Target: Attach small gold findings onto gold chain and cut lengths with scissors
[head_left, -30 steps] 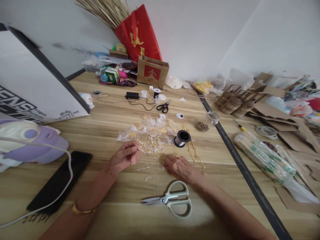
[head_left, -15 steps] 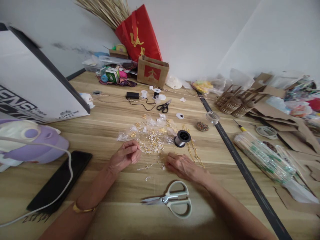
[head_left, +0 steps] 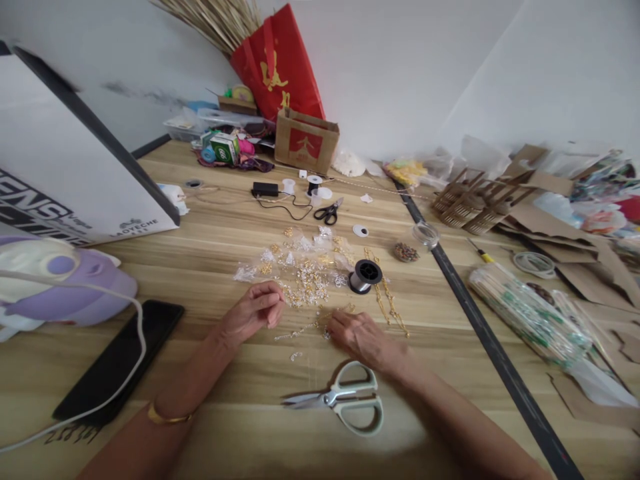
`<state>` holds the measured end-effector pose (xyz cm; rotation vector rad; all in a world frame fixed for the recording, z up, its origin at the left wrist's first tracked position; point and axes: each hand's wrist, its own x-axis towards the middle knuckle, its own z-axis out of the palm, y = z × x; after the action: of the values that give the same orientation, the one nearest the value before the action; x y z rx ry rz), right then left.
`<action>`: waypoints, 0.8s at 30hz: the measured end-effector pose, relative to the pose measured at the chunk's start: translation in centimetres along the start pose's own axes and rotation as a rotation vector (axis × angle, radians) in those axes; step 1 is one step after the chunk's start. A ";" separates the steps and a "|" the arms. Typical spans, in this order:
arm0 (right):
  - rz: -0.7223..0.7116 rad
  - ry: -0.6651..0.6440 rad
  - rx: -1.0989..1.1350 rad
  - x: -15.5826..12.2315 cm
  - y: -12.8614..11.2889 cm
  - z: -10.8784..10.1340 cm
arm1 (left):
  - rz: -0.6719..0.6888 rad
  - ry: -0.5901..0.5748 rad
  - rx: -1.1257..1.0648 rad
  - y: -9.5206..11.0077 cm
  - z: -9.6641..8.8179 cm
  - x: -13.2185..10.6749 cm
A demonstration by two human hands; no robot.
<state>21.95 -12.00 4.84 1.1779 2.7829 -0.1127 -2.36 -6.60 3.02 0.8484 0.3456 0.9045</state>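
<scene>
Chain, silver [head_left: 297, 331]: one, laid on the table [head_left: 225, 407] at the centre of the frame, its right end just beside the right hand. Long axis set nearly across the frame, risen slightly from lower left to upper right; which end is the clasp (if one is fitted) cannot be told.

Left hand [head_left: 256, 308]: placed left of centre, beside the beads [head_left: 306, 283]. Thumb and fingers are drawn close; whether they meet, or something fine is pinched, cannot be told.

Right hand [head_left: 356, 335]: placed right of centre, knuckles up, fingers curled low to the table by a few small pieces. The fingertips are partly hidden; whether anything is gripped cannot be told.

Step in hand, as judged: small pieces being handled by touch near the chain. By the same judgement, a fine fingertip pinch is called for next, with the loose pieces left undisturbed.

Scissors, pale-handled [head_left: 334, 399]: one pair, lower centre, tips pointed to the left of the frame, long axis roughly level.

Spool [head_left: 364, 277]: one, stood above the right hand. Gold chain [head_left: 390, 307]: laid to its right, run downward and rightward.
</scene>
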 end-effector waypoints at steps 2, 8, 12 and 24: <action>-0.002 -0.005 -0.021 -0.1 -0.1 0.1 | 0.010 0.008 0.001 0.0 -0.1 0.0; -0.018 -0.072 0.022 -0.3 0.4 -0.2 | 0.064 0.067 -0.025 0.5 -0.3 0.0; -0.023 -0.104 0.096 -0.6 1.0 -1.1 | 0.072 0.083 -0.026 0.7 -0.4 0.1; -0.002 -0.109 0.375 -1.1 1.8 -2.9 | 0.057 0.069 0.023 0.4 -0.3 0.1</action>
<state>23.77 -11.27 7.81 1.1979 2.7400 -0.7038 -2.68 -6.23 3.12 0.8529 0.3935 0.9864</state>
